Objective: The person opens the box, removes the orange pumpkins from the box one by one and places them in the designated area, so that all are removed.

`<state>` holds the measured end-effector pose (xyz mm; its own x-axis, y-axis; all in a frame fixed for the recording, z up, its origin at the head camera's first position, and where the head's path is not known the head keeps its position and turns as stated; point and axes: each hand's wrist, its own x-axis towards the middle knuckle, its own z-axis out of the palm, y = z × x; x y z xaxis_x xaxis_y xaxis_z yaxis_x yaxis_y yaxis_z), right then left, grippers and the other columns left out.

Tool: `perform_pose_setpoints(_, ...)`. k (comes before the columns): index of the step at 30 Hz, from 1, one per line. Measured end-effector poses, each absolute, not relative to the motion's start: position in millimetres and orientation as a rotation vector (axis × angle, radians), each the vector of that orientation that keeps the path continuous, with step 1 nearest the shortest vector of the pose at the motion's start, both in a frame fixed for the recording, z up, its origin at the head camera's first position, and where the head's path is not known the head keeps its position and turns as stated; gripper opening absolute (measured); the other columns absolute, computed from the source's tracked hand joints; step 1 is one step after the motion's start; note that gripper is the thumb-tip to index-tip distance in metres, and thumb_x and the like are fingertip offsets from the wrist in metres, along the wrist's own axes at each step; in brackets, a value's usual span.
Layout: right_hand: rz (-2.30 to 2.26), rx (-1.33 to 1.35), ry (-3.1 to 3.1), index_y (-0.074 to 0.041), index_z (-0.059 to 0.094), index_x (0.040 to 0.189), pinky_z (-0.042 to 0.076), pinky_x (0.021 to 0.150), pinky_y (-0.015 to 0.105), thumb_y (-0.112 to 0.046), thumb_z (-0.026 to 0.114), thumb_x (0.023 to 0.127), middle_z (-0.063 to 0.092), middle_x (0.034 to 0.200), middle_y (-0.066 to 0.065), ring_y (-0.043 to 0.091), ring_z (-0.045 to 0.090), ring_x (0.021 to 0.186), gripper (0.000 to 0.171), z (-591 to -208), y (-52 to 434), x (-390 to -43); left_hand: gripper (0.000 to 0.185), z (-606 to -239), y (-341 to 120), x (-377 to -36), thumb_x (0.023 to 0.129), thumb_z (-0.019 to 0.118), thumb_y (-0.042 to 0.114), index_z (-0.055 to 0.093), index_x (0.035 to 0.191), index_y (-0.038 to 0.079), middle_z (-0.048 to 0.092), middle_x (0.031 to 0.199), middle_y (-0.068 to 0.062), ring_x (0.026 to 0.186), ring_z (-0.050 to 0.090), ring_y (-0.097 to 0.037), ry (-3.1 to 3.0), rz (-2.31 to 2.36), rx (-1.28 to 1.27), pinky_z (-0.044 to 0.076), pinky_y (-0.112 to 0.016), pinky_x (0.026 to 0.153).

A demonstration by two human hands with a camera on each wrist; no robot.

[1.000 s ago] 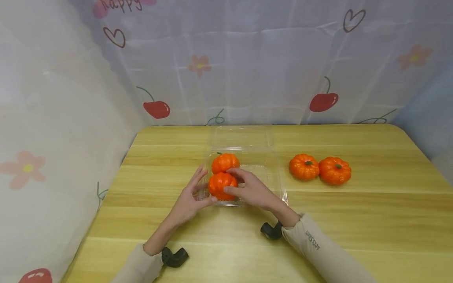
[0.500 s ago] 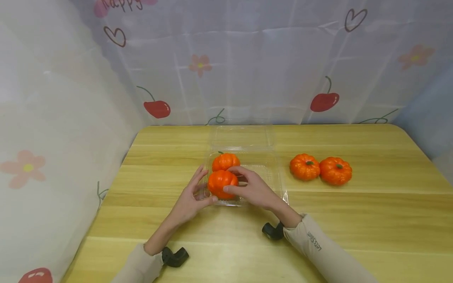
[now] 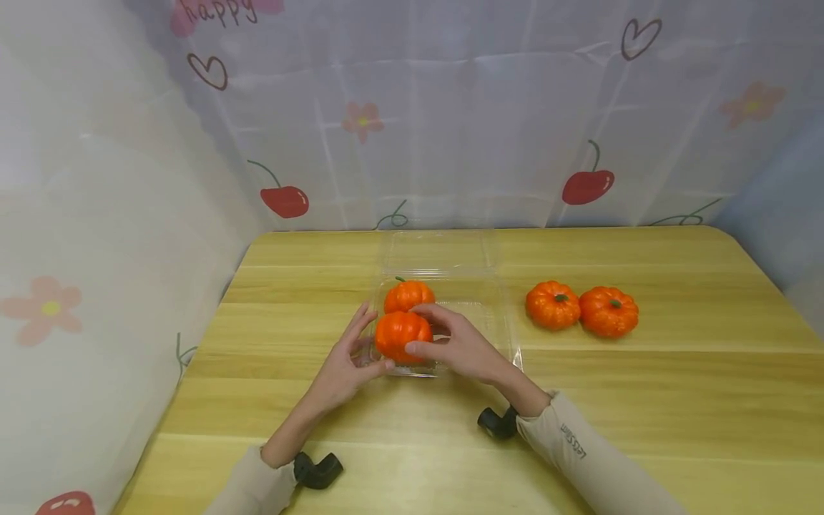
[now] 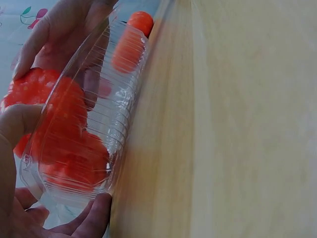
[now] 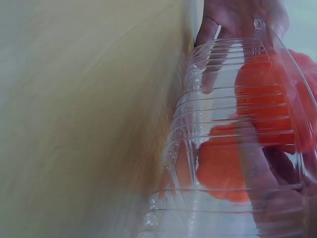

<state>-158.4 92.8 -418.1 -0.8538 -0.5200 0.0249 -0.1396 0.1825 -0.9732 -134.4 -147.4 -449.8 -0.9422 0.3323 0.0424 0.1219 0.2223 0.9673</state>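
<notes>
Head view shows me, furthest left, the person's left hand, its fingers spread and fairly straight along the left wall of a clear plastic clamshell container, thumb by the container's near-left corner; I read it as steadying the box, not clasping anything. Inside, along that left wall, two ribbed orange pumpkins form a row pointing toward the far edge of the wood-grain surface: the far pumpkin, green stem showing, and the near pumpkin, by the near-left corner. The open lid is folded back toward the surface's far edge. Next is the right hand, thumb and fingers pinching the near pumpkin from its right side. I judge that everything turns on this: the near pumpkin lies between the two hands, the right one nearer. Both wrist views suggest it rides higher than its neighbour, partly above the rim; being round, it gives me no clear long axis, and whether the left thumb touches it I cannot tell. Toward the surface's right edge, apart from the container, a third pumpkin and a fourth pumpkin sit side by side, apparently touching, stems showing.
</notes>
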Motion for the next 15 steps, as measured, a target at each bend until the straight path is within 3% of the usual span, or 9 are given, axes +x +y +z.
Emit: perform_pose_setpoints(15,-1.769,-0.657,2.137,-0.011,0.056,0.136,0.055,0.086,0.042,-0.025,0.073,0.090,0.058,0.131,0.009,0.031,0.058,0.116,0.051,-411.4,96.5,-155.1,0.083,-449.7,-147.9,-135.2,0.085,0.078,0.013,0.031,0.154,0.010,0.005,0.165,0.004,0.135,0.044,-0.032,2.312,1.813,0.437,0.047,-0.042,0.100)
